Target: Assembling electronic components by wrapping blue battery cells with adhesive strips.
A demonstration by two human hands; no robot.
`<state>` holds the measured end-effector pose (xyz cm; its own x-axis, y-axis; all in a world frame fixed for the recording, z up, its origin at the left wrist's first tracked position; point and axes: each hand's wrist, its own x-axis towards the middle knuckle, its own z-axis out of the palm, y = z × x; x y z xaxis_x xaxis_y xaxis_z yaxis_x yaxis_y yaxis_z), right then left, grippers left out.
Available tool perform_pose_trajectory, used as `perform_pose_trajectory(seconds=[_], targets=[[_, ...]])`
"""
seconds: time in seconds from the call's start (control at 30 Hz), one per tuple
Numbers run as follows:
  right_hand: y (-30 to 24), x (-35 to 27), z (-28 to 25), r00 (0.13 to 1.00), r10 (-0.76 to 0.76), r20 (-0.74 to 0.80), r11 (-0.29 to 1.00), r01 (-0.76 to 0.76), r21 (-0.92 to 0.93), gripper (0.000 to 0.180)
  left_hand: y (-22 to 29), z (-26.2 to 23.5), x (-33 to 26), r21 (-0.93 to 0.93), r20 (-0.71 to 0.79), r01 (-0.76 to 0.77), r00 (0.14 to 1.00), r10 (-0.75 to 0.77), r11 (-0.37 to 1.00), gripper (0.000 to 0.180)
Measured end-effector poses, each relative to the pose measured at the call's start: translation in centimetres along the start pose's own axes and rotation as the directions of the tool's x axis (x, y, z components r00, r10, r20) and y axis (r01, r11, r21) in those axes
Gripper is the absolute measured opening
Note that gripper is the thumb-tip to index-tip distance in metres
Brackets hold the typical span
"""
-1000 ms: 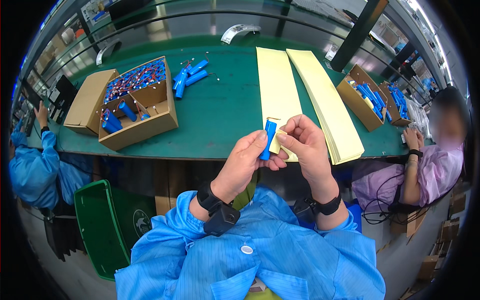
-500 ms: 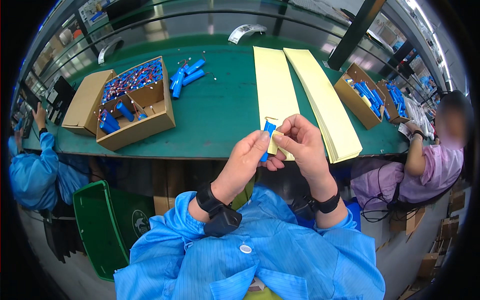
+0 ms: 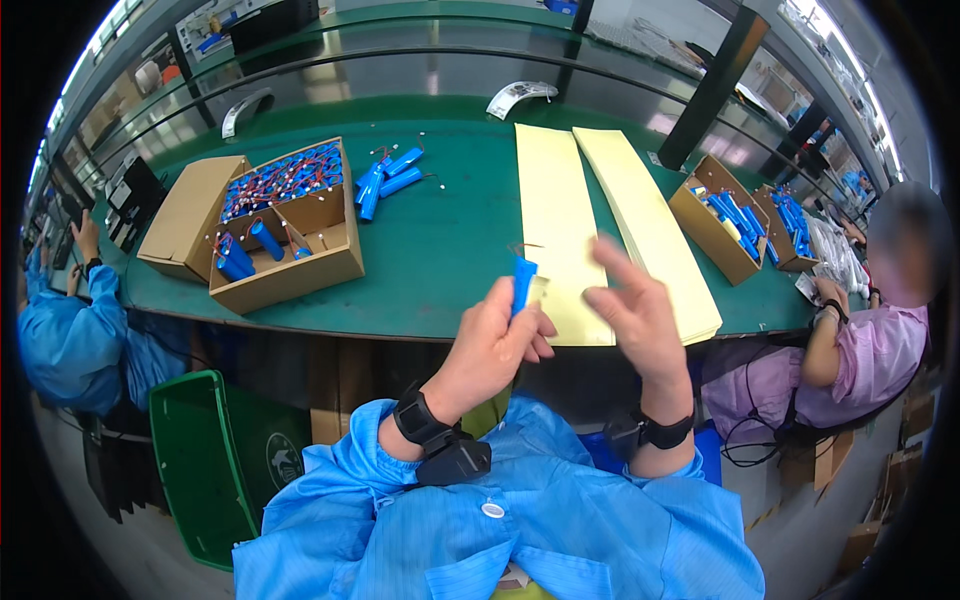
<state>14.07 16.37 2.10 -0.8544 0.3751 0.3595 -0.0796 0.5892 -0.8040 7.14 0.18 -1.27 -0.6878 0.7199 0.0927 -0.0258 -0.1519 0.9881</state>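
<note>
Upright in my left hand [image 3: 485, 345] is a blue battery pack [image 3: 522, 284], gripped between thumb and fingers. Thin wires stick up from its top, and a small pale yellow piece shows on its right side. My right hand [image 3: 640, 318] is off the pack, fingers apart and slightly blurred, with nothing visible in it. It hovers over the near part of the yellow sheets. One yellow strip sheet [image 3: 552, 190] lies behind my hands, and beside it to the right is a thicker stack of yellow strips [image 3: 655, 235].
At left an open cardboard box [image 3: 290, 285] holds several wired blue packs; loose packs [image 3: 370, 190] lie beside it. Two boxes of packs, one a brown carton [image 3: 705, 228], stand at right. A green bin [image 3: 190, 470] is below the table edge. Co-workers sit on both sides.
My right hand has let go of the battery pack and moved right, its fingers spreading. My left hand keeps the pack. The whole view has shifted slightly.
</note>
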Motion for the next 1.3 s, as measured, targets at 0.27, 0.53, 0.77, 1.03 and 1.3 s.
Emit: perform_pose_trajectory(seconds=[0.27,0.53,0.77,1.03,1.3], targets=[[0.1,-1.5,1.2,0.814,-0.188,0.55,0.191,-0.519,0.833,0.044,2.2,0.5,-0.7,-0.517,0.703,0.411,0.704,0.099,0.75,0.034],[-0.3,-1.6,-2.6,0.855,-0.022,0.518,0.564,-0.418,0.712,0.032,2.3,1.9,0.4,-0.323,0.611,0.49,0.762,-0.217,0.81,0.023],[14.2,15.2,-17.5,0.927,0.062,-0.369,0.807,-0.264,-0.528,0.033,-1.6,-0.9,1.7,0.201,-0.017,-0.016,1.0,0.02,0.98,0.028],[16.1,18.3,-20.8,0.823,0.128,-0.554,0.603,-0.508,-0.615,0.033,-2.6,0.3,2.4,0.885,0.336,-0.418,0.879,0.339,0.207,0.053],[4.4,-0.4,-7.6,0.853,-0.096,0.513,0.84,0.346,-0.418,0.082,-3.6,1.2,2.5,0.767,0.25,-0.445,0.871,0.423,0.462,0.024]])
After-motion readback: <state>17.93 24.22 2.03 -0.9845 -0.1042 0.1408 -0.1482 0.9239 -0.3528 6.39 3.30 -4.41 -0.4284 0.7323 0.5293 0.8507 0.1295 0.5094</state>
